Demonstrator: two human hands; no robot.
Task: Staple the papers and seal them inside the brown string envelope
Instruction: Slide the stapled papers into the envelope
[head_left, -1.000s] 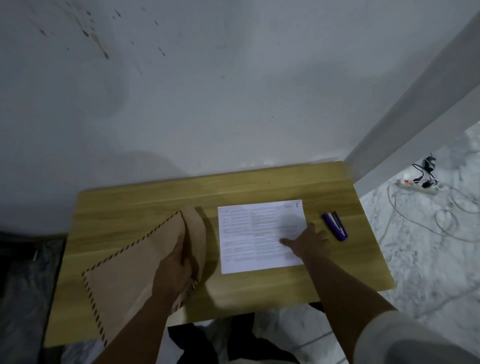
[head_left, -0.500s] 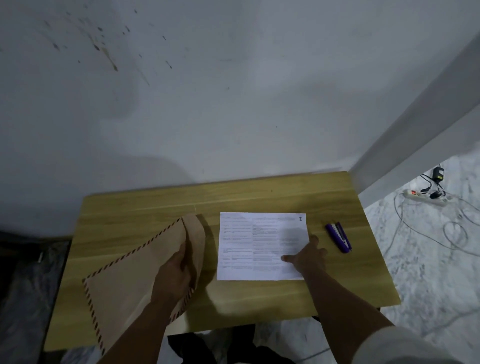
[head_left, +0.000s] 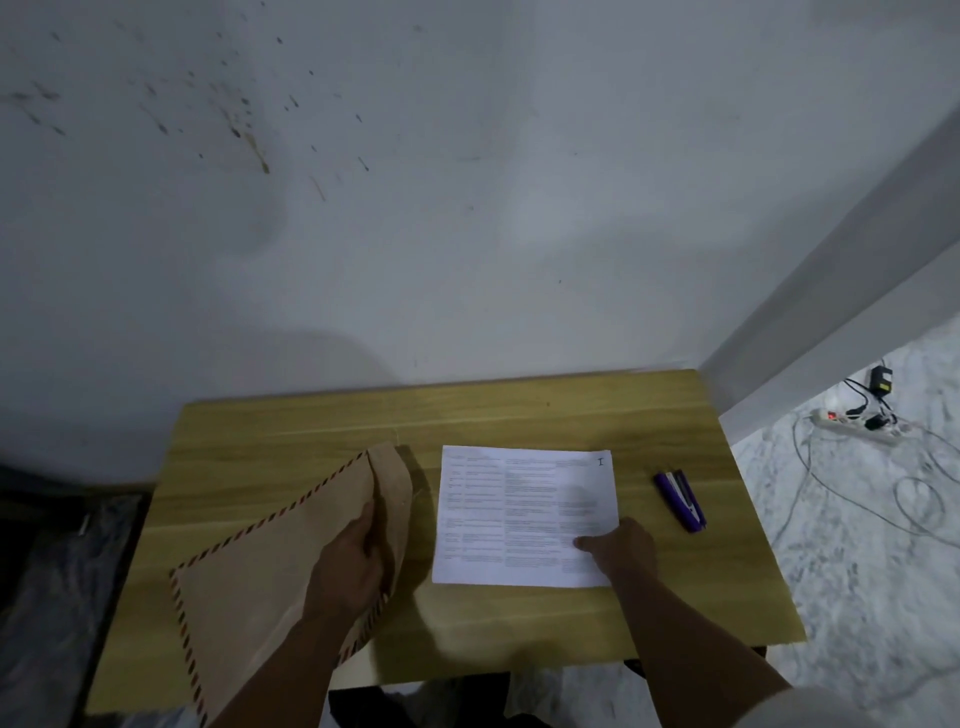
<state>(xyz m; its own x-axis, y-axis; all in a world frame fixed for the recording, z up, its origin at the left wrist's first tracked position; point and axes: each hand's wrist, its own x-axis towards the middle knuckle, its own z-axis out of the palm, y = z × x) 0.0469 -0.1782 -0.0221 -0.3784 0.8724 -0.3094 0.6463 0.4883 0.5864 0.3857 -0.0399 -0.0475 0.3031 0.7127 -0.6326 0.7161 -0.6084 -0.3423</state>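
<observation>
- Low and left of centre in the frame, the left hand has its grip closed on the brown envelope, fingers curled over the edge at the mouth, just under the flap.
- Right of it, the right hand lies with its fingers on the lower right part of the papers, pressing them down; whether the fingertips pinch the edge I cannot tell.
- By my judgement both things are light and limp: the envelope is stiffer card-like paper that will bow if held by one corner, so the mouth edge is the sensible hold; the papers will slide on the smooth desk and are best taken by a corner or short edge.
- Long axis of the envelope runs diagonally, mouth to the upper right, closed end to the lower left, overhanging the desk's near edge.
- Papers lie flat at frame centre, nearly square to the desk.
- Further right, the purple stapler lies apart from the papers, untouched.
</observation>
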